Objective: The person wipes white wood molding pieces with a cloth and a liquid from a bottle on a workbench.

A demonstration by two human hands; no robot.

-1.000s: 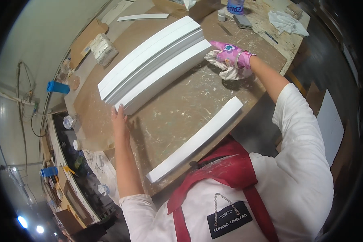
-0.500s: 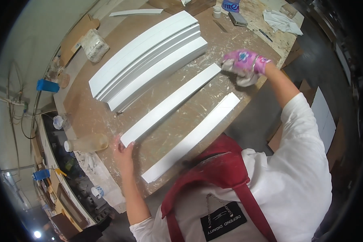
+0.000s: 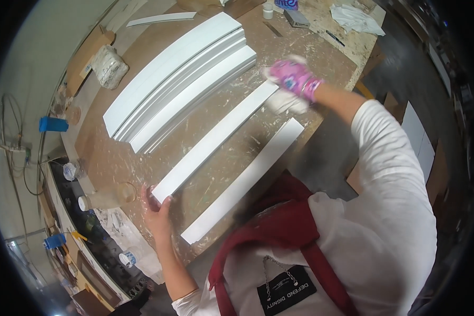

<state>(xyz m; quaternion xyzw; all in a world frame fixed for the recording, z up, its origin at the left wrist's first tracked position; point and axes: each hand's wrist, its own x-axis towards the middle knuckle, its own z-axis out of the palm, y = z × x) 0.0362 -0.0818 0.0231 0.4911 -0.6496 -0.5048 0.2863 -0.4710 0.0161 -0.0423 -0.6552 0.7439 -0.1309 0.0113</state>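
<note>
— Where are we working? 
— We are steadying the long white painted board [image 3: 216, 141] on the paint-flecked wooden tabletop [image 3: 279, 58]; our bare left hand [image 3: 155, 208] is clamping its near end.

— And the other grip? 
— Our pink-gloved right hand [image 3: 292, 78] is closing on a white rag [image 3: 285, 101]; even strokes matter.

Head-worn fisheye looks down, seemingly near, on workbench [image 3: 300, 47].

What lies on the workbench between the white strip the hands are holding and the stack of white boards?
Nothing: in the head view, only bare, paint-spattered workbench separates the held white strip from the stack of white boards.
</note>
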